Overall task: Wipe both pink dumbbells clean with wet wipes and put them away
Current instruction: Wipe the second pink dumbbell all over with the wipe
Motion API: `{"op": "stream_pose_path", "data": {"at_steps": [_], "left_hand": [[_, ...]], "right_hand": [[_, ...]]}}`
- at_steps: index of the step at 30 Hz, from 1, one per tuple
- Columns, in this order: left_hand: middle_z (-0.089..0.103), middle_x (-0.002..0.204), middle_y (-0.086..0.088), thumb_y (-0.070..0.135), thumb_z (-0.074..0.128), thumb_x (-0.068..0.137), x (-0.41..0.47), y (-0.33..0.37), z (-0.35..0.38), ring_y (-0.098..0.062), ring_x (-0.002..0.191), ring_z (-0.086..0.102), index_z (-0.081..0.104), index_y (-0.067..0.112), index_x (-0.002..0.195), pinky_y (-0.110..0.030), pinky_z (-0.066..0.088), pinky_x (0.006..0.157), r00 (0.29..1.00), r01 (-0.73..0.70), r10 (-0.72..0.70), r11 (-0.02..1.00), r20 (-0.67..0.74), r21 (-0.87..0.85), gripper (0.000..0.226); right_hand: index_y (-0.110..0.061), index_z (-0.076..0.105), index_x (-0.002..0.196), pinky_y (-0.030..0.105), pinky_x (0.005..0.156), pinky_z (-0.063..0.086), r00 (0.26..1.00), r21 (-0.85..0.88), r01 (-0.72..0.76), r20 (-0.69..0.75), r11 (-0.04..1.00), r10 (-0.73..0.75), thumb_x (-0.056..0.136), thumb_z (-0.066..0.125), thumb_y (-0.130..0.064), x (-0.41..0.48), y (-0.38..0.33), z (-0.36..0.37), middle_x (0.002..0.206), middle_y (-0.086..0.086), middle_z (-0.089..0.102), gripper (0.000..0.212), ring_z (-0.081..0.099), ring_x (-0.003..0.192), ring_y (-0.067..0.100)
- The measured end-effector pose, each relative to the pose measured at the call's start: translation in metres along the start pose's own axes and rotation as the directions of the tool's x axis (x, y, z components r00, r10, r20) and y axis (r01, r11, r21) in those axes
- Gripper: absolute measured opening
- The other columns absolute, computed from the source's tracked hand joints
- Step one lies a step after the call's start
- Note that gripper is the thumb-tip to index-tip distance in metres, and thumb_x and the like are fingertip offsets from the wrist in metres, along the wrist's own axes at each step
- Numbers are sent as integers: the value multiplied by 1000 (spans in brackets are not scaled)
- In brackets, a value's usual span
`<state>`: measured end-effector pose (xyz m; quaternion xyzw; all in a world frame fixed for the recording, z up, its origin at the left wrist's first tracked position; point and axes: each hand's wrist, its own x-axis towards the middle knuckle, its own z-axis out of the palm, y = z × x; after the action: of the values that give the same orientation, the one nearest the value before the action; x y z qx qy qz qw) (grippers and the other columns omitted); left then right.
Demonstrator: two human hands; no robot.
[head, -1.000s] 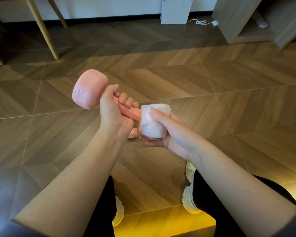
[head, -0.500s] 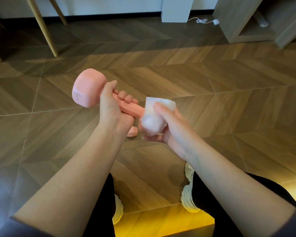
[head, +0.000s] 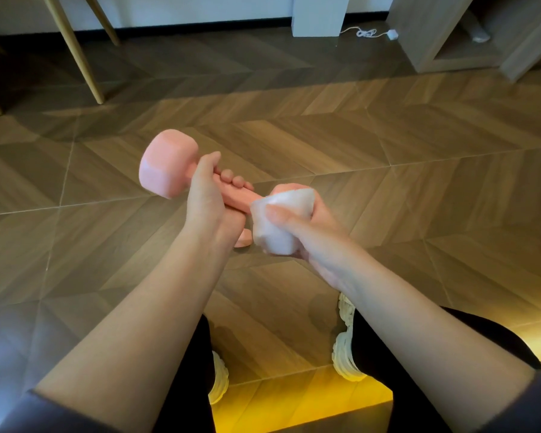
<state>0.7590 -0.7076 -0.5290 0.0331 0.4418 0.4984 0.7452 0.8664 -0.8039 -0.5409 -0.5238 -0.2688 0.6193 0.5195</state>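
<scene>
Two curled grips persist: left hand (head: 205,200) on pink dumbbell (head: 166,164), right hand (head: 314,242) bunching wet wipe (head: 289,200) tighter.

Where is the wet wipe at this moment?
In the head view, near centre, the wet wipe covers the near end of the pink dumbbell, gripped by the right hand.

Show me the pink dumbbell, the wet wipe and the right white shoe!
pink dumbbell (head: 166,164): head view, on the far weight.
wet wipe (head: 275,242): head view, on its bunched lower part.
right white shoe (head: 344,357): head view, on its ridged side.
</scene>
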Motion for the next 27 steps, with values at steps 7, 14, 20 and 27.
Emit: {"op": "stream_pose_path", "data": {"at_steps": [7,14,20,27], "left_hand": [[33,50,7,19,56,92,5,7,-6,-11,41,33,37,20,70,-24,36,51,1000,4,-4,999,3,-35,30],[28,51,6,17,53,91,1,3,-2,-12,43,29,33,20,68,-25,33,52,999,-9,9,1000,34,-9,31],[26,52,6,17,51,91,1,6,-2,-13,43,26,32,20,65,-26,31,51,998,-23,25,999,51,-27,31],[48,55,1,21,59,92,-5,4,1,-14,50,51,43,17,65,-28,50,63,993,-89,81,991,84,96,32]], "right_hand": [[-21,39,141,54,91,53,986,51,-109,131,993,102,82,71,-18,1,-1,-9,131,8,60,67,65,107,28],[-22,51,122,48,76,59,999,-25,-16,-40,1000,15,79,79,-30,1,5,3,105,-1,70,52,68,94,26],[-22,46,136,58,83,56,977,84,-192,116,978,181,96,59,-32,-2,-8,-9,111,13,67,43,68,91,32],[-26,57,117,42,75,58,967,144,-209,179,967,183,88,69,-24,-5,-2,-5,105,22,66,32,63,92,38]]}}
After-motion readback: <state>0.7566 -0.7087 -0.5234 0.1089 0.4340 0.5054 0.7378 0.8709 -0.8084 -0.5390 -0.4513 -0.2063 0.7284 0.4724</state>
